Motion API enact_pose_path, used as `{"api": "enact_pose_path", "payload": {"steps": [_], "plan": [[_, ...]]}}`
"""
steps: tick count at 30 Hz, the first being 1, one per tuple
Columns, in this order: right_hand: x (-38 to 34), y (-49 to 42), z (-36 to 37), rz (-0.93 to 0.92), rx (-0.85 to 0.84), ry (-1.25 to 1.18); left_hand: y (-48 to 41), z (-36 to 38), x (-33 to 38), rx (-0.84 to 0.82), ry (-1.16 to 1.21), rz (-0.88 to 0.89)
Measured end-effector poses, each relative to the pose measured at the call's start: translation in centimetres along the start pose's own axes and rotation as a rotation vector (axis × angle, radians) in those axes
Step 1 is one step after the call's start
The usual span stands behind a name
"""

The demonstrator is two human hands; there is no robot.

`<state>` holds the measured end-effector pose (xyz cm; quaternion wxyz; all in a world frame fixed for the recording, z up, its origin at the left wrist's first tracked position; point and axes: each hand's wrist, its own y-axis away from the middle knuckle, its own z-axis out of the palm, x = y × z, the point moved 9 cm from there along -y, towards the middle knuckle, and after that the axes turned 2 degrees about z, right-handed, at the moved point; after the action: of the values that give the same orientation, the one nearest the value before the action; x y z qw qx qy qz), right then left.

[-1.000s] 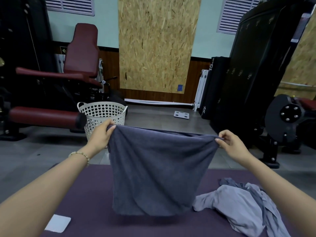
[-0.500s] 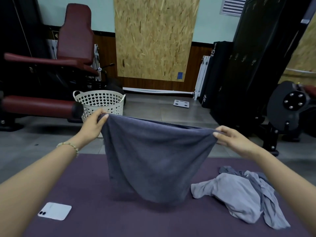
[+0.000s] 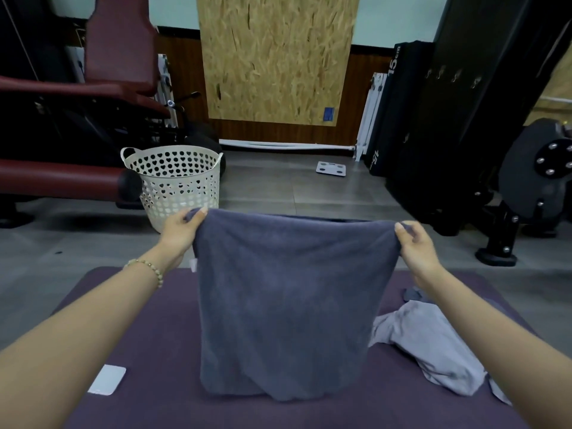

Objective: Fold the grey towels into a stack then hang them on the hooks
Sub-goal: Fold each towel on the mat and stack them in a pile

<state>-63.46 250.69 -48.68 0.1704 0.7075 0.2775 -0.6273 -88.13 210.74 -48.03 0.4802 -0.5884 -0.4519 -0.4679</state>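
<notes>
A dark grey towel point(image 3: 284, 298) hangs doubled over in front of me, its lower edge touching the purple mat point(image 3: 148, 404). My left hand point(image 3: 181, 232) pinches its top left corner and my right hand point(image 3: 413, 243) pinches its top right corner, so the top edge is stretched flat between them. A crumpled heap of lighter grey towels point(image 3: 433, 351) lies on the mat to the right. Small metal hooks point(image 3: 455, 76) sit in a row on the black panel at the far right.
A white perforated laundry basket point(image 3: 176, 181) stands on the floor beyond the mat's left end. A white phone point(image 3: 106, 379) lies on the mat near my left arm. Red padded gym machines fill the left, black equipment the right, and a scale point(image 3: 330, 168) lies on the floor.
The towel swung and now hangs straight, its lower edge down on the mat. Both hands stayed on the corners, and the view tilted further down.
</notes>
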Motion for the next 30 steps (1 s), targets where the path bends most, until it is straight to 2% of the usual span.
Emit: {"api": "enact_pose_path", "payload": {"steps": [5, 10, 14, 20, 24, 30], "plan": [[-3.8, -1.2, 0.0, -0.077, 0.004, -0.159, -2.4, -0.1, 4.2, 0.033, 0.054, 0.131], [-0.3, -0.5, 0.1, 0.02, -0.016, -0.139, -1.5, 0.3, 2.3, -0.072, 0.003, 0.141], [9.4, 2.2, 0.6, 0.185, -0.02, 0.025, 1.7, 0.9, -7.2, -0.175, -0.163, 0.02], [26.2, 7.4, 3.4, 0.501, -0.247, 0.274, 6.6, 1.7, -24.5, -0.374, -0.402, -0.284], [34.9, 10.2, 5.2, 0.667, -0.394, 0.401, 8.7, 3.0, -33.6, -0.531, -0.611, -0.37], [43.3, 8.9, 7.1, 0.765, -0.483, 0.591, 8.0, 4.3, -42.7, -0.582, -0.73, -0.461]]}}
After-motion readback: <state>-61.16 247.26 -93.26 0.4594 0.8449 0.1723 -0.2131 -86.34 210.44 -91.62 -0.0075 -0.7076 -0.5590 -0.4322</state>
